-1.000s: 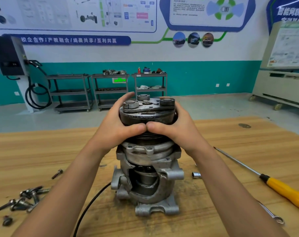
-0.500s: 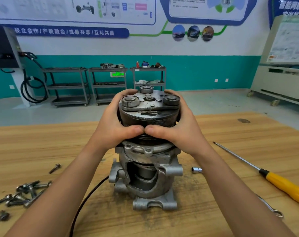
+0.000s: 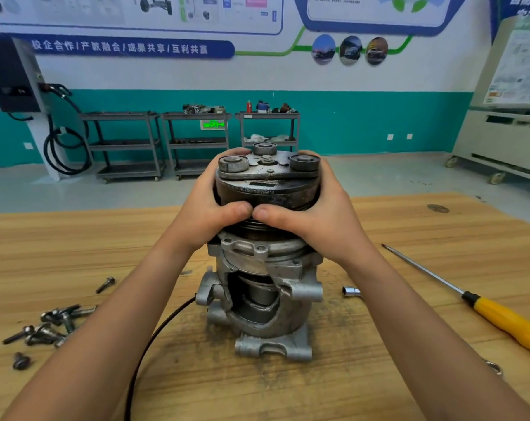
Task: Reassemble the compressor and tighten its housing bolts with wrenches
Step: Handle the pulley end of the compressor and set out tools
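Wooden bench (image 3: 75, 238) under everything. Mid-bench, compressor (image 3: 263, 326), stood on end on its mounting lugs, likely to put the clutch end up for a straight downward push. Front of housing cut away, inner parts on show. On top, dark pulley (image 3: 266, 189), resting on the housing nose; seated fully or not, cannot tell. Gripped from both sides: left hand (image 3: 209, 220) curled round the left flank, right hand (image 3: 321, 220) round the right, fingers hooked behind the rim, thumb tips touching at the front. Two-sided hold probably to keep pulley square while pressing or twisting home. Well to the right, yellow-handled screwdriver (image 3: 500, 317), flat, tip pointing away, parked within right-hand reach. From the base's left, black cable (image 3: 154, 338) trailing to the near edge. Near the left edge, heap of bolts (image 3: 51, 326), plus one stray bolt (image 3: 105, 284) between heap and compressor; set aside, none visibly fitted, so tightening judged yet to come. Just right of the base, small socket (image 3: 351, 291) on its side. At far right edge, metal ring (image 3: 494, 366), perhaps a wrench end; too little showing to say.
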The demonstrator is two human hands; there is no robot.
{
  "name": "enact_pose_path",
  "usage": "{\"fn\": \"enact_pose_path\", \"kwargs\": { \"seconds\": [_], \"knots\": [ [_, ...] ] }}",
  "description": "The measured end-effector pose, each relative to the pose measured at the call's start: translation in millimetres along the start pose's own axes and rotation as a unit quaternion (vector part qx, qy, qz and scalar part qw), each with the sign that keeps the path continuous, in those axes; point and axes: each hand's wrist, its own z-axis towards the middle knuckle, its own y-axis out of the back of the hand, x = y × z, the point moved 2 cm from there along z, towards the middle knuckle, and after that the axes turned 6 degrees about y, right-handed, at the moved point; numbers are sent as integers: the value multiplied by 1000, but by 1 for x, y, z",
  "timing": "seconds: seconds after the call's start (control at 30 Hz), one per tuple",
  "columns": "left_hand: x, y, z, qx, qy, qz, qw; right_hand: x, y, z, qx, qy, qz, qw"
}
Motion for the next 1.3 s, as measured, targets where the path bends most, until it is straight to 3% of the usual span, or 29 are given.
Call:
{"fn": "enact_pose_path", "kwargs": {
  "seconds": [0.2,0.47,0.63,0.87,1.1,1.3],
  "knots": [
    [-3,1,-4,12,20,17,1000,6,-2,-5,-6,-17,-14,1000],
    [30,5,-61,-15,108,36,993,-3,9,-70,84,-122,-61,987],
    [30,-8,-64,-62,119,24,991,-6,-1,-85,31,-61,-29,997],
    [31,-8,-60,-70,155,-50,984,-11,0,-83,25,-90,-6,996],
    [33,-6,-60,-72,137,-95,983,-18,1,-82,-2,-77,-22,997],
    [42,-2,-58,-94,157,-138,973,-13,2,-89,-53,16,-41,998]
  ]
}}
